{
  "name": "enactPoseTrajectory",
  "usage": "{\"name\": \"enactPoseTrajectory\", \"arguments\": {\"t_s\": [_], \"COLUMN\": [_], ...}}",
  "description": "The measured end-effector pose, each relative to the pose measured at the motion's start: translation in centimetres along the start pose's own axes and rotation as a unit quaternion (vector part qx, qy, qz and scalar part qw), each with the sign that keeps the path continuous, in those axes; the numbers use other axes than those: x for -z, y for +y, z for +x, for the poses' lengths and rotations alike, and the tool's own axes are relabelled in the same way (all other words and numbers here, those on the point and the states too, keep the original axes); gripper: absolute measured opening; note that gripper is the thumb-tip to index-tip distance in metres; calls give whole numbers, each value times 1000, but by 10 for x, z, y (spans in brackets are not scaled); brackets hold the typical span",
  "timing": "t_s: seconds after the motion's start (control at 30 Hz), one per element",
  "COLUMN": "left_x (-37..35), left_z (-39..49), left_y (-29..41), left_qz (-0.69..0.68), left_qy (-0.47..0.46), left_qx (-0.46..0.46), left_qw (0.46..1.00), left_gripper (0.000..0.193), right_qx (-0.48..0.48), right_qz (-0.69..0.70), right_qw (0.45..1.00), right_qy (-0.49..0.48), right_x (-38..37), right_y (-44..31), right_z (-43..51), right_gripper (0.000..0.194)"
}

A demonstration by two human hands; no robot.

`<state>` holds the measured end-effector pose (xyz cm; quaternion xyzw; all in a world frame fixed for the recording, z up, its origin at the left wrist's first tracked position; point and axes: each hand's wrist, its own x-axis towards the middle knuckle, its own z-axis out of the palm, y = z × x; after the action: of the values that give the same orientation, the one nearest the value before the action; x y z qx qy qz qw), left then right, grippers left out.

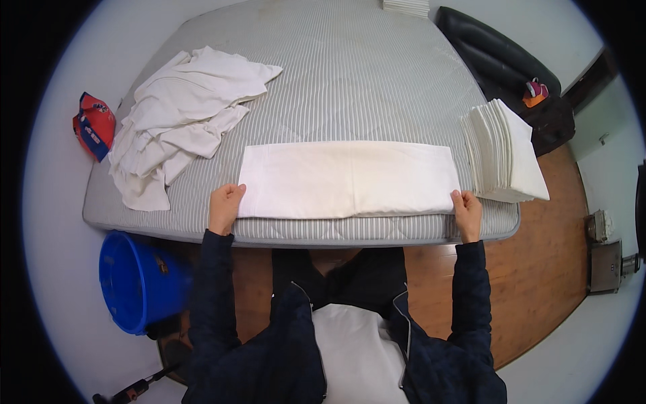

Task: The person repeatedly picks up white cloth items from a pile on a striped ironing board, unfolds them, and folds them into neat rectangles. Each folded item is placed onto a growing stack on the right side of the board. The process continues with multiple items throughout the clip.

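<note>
A white cloth (348, 179), folded into a long flat strip, lies across the front of a striped mattress (363, 91). My left hand (225, 204) pinches its left end between thumb and fingers. At the opposite end, my right hand (467, 212) grips the cloth's right edge near the lower corner. Left of the strip spreads a loose, crumpled heap of white cloths (176, 111). Close beyond my right hand stands a thick stack of folded white cloths (504, 151), at the mattress's right edge.
A blue plastic bucket (144, 283) stands on the wooden floor (545, 267) below the mattress's left corner. A red and blue bag (94, 126) is by the left wall. Another white stack (406, 7) sits at the far edge. A black sofa (494, 55) is at right.
</note>
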<state>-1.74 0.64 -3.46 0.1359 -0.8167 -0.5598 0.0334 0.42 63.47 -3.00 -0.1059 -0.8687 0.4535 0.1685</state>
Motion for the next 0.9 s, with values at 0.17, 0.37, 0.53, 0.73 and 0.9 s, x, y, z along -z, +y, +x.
{"name": "enactPoseTrajectory", "arguments": {"t_s": [0.17,0.37,0.53,0.73,0.9], "left_x": [-22,-27,-32,-30,-38], "left_z": [-11,-27,-34,-51,-56], "left_y": [-8,-7,-6,12,56], "left_qz": [56,214,220,201,282], "left_qy": [111,157,188,142,192], "left_qx": [-109,-154,-195,-122,-287], "left_qw": [986,952,937,961,895], "left_gripper": [23,20,19,23,33], "right_qx": [78,99,93,100,138], "right_qz": [-56,-303,-363,-355,-343], "right_qw": [988,938,921,924,926], "right_qy": [123,135,110,99,74], "right_x": [-16,-21,-17,-8,8], "right_y": [-4,-9,-8,-21,-69], "right_z": [-14,-21,-20,-32,-23], "right_gripper": [33,36,37,36,38]}}
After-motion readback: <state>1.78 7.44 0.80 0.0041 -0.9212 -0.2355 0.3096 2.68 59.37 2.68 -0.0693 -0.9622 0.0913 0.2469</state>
